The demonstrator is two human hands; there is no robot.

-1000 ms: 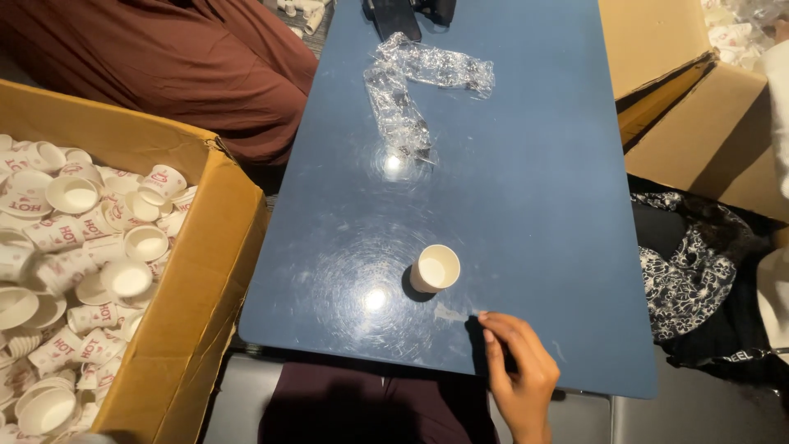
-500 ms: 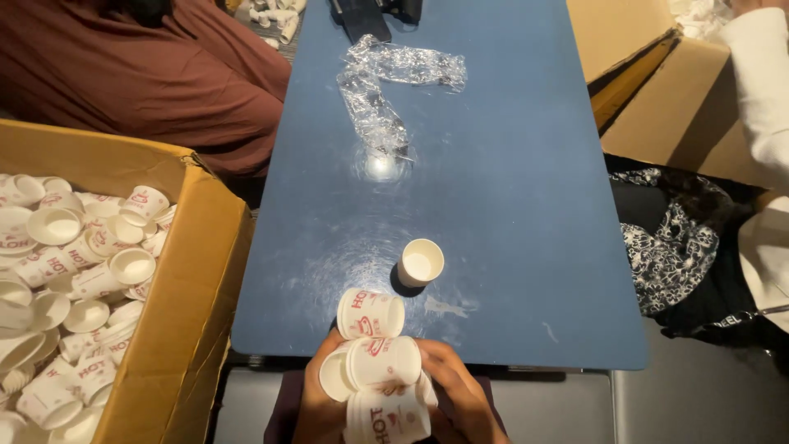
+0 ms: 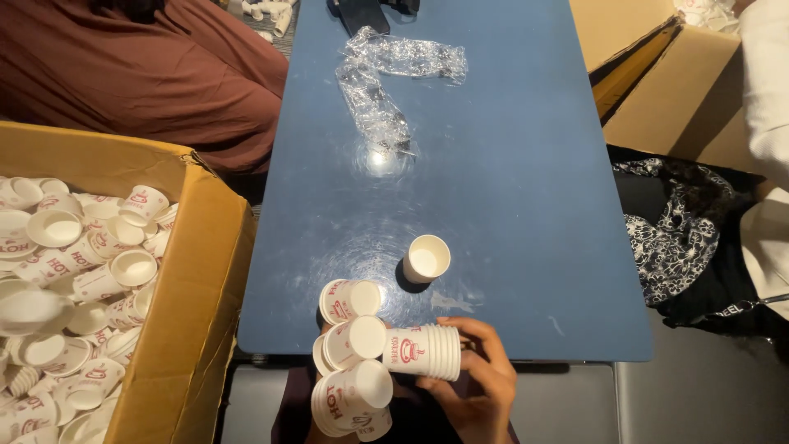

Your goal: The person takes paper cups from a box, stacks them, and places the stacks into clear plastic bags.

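Note:
A single white paper cup stands upright on the blue table, close to its near edge. Just in front of it, a bunch of stacked white paper cups with red print lies on its side over the table's edge. My right hand grips a nested stack of cups from the right. My left hand is hidden under the bunch and seems to hold it from below. One short stack lies on the tabletop, touching the bunch.
An open cardboard box full of loose paper cups stands at the left. A crumpled clear plastic sleeve lies mid-table. A person in dark red clothing sits far left. Another cardboard box and patterned black-and-white fabric are at the right.
One second ago only my right hand was at the table's edge, holding nothing. Both hands then came up with a bunch of stacked cups, now at the near edge by the single cup.

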